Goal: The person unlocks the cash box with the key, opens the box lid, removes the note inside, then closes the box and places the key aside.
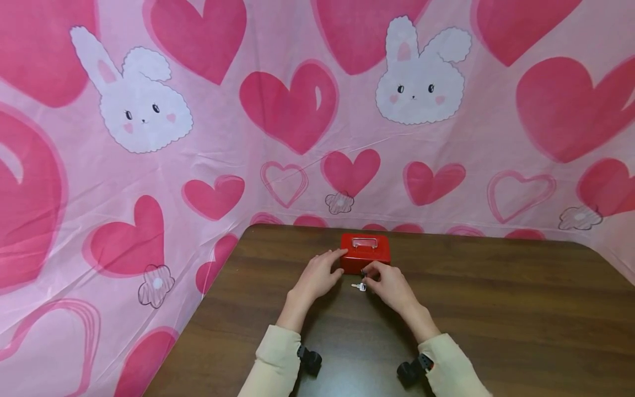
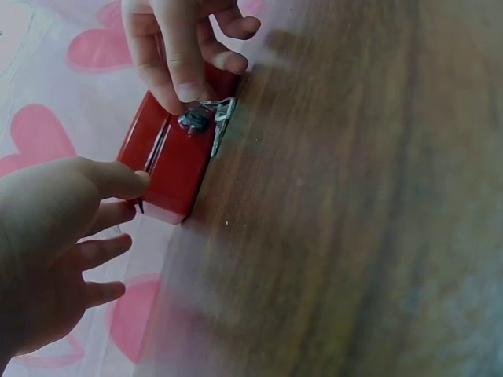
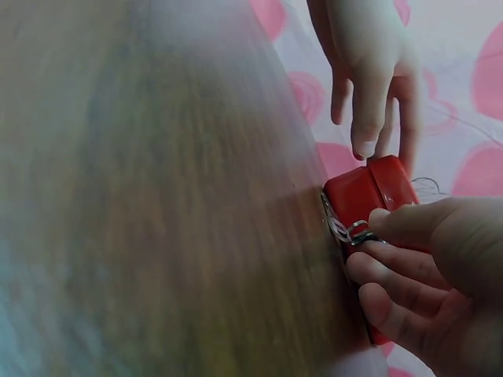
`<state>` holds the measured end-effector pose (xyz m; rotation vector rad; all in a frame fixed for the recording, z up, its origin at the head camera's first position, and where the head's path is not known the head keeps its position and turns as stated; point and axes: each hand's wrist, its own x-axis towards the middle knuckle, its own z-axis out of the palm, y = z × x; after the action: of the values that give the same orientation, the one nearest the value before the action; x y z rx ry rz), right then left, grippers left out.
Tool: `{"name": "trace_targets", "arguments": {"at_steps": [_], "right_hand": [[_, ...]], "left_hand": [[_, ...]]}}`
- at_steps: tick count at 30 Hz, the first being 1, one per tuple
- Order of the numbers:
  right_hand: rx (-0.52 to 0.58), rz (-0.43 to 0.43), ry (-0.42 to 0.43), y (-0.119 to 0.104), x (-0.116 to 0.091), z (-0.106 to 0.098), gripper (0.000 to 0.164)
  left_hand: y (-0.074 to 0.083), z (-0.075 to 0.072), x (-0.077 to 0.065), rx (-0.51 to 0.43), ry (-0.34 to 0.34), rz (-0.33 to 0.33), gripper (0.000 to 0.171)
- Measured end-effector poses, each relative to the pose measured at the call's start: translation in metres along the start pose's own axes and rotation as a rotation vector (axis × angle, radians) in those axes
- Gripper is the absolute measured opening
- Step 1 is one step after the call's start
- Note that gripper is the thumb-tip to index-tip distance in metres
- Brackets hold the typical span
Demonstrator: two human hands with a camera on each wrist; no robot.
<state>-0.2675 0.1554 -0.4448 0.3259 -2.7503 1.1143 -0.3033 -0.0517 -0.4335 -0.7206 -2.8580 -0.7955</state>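
Observation:
A small red cash box (image 1: 378,255) with a metal carry handle (image 1: 364,241) on its lid stands near the table's far edge. My left hand (image 1: 316,275) lies along the box's left side, fingers loosely extended and fingertips at the lid's edge. At the front face, my right hand (image 1: 394,288) pinches a key at the dark round lock (image 2: 193,122) between thumb and index finger. A second silver key (image 2: 223,124) dangles from the same ring below the lock. The right fingertips partly hide the pinched key. The lid looks closed.
The brown wooden table (image 1: 496,309) extends to both sides and toward me. Behind it and at its left hangs a pink cloth (image 1: 218,143) printed with hearts and rabbits. Each wrist carries a black camera (image 1: 311,362).

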Motion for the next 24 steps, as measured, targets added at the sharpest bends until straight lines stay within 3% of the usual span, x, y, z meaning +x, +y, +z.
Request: {"name": "trace_targets", "arguments": {"at_steps": [5, 14, 24], "right_hand": [[0.129, 0.097, -0.014, -0.0002, -0.0007, 0.0033, 0.017], [0.269, 0.171, -0.010, -0.0015, -0.0022, 0.0058, 0.016], [0.258, 0.159, 0.007, -0.0005, -0.0042, 0.0030, 0.011]], "left_hand": [[0.0001, -0.0002, -0.0011, -0.006, 0.000, -0.001, 0.052], [0.0000, -0.0004, -0.0014, -0.017, 0.000, -0.003, 0.052], [-0.0015, -0.0018, -0.0034, -0.025, -0.003, -0.001, 0.052]]}}
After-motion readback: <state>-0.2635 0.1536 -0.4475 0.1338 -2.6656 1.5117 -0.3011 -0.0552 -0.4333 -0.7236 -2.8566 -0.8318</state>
